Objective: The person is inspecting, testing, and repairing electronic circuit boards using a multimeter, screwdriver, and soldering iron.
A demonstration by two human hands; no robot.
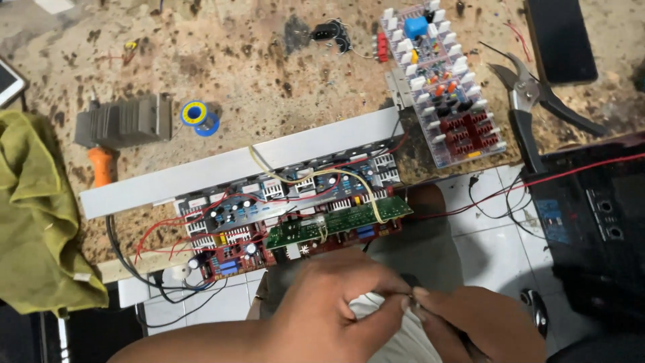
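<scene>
Left hand (332, 302) curled, thumb and forefinger pinched on a thin dark wire end (411, 293), too small to make out further. Right hand (480, 323) meeting it fingertip to fingertip, pinched narrow on the same spot. Just above both hands, a red and green circuit board assembly with white heat sinks and red and yellow wires (295, 215), overhanging the speckled brown stone bench edge (255, 74). Further up and right, black-handled metal pliers (534, 101). Far left, crumpled olive-green cloth (40, 215).

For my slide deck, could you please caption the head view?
Both hands, left and right, pinch something small below a red circuit board on the workbench edge.
</scene>
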